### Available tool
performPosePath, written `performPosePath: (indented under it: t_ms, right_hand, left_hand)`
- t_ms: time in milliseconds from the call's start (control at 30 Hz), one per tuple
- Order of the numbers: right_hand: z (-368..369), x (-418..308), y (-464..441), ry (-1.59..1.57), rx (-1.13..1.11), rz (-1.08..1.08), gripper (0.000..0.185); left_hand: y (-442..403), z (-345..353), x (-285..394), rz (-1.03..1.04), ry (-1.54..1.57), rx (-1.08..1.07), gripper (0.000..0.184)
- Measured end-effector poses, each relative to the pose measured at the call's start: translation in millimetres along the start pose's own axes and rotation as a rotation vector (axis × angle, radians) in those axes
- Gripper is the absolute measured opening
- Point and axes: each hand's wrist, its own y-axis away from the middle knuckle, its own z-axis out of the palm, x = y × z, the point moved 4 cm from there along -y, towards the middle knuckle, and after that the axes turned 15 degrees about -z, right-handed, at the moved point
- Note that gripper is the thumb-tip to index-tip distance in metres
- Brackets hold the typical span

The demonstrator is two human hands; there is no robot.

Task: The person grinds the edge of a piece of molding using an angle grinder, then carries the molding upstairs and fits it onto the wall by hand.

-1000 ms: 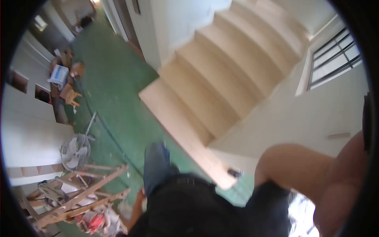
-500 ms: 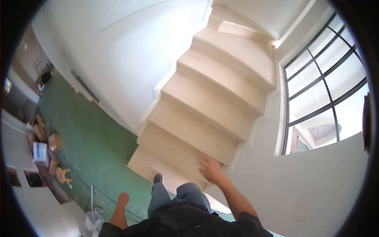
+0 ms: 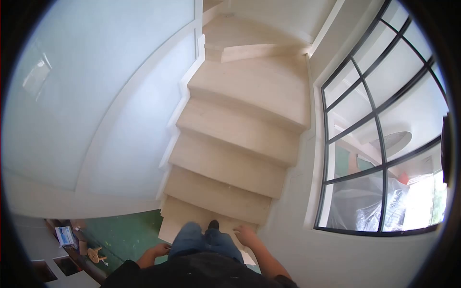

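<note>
Pale wooden stairs (image 3: 223, 161) rise ahead of me and turn at the top. One dark shoe (image 3: 213, 224) is on a low step, below my jeans. Beside the right edge of the steps hangs my right hand (image 3: 246, 236), fingers apart and holding nothing I can see. My left hand (image 3: 160, 249) is by my left thigh, over the green floor. Its fingers are partly hidden against the leg, so their closure is unclear.
A white panelled wall (image 3: 139, 144) borders the stairs on the left. On the right is a black-framed window (image 3: 384, 165), with plastic sheeting (image 3: 357, 199) beyond it. A small wooden stool (image 3: 96, 255) and a white-and-blue box (image 3: 64, 236) are on the green floor (image 3: 125, 235).
I have moved up and closer to the stairs, and the view has turned. The left wall now covers more of the floor. My left hand has come in beside my thigh.
</note>
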Motion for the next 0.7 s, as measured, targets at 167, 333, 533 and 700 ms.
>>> performPosePath:
  t_ms: [167,333,533,700]
  right_hand:
    - [-180.5,-71.6,-124.5,0.002,0.031,-0.047,0.032]
    - [-229.0,-66.4,-158.6,0.025,0.122,0.045,0.032]
    - [-317.2,-147.6,-138.8,-0.202,0.144,0.073,0.03]
    - [-395.0,-114.4,-164.2,-0.172,0.15,0.167,0.028]
  left_hand:
    - [45.7,-86.0,75.6,-0.241,0.268,0.133,0.042]
    - [-3.6,-210.6,159.5,-0.014,0.133,0.636,0.038]
    - [26.6,-259.0,401.5,0.162,-0.401,0.442,0.036]
    - [49.2,-256.5,614.5,0.403,-0.093,0.385,0.03]
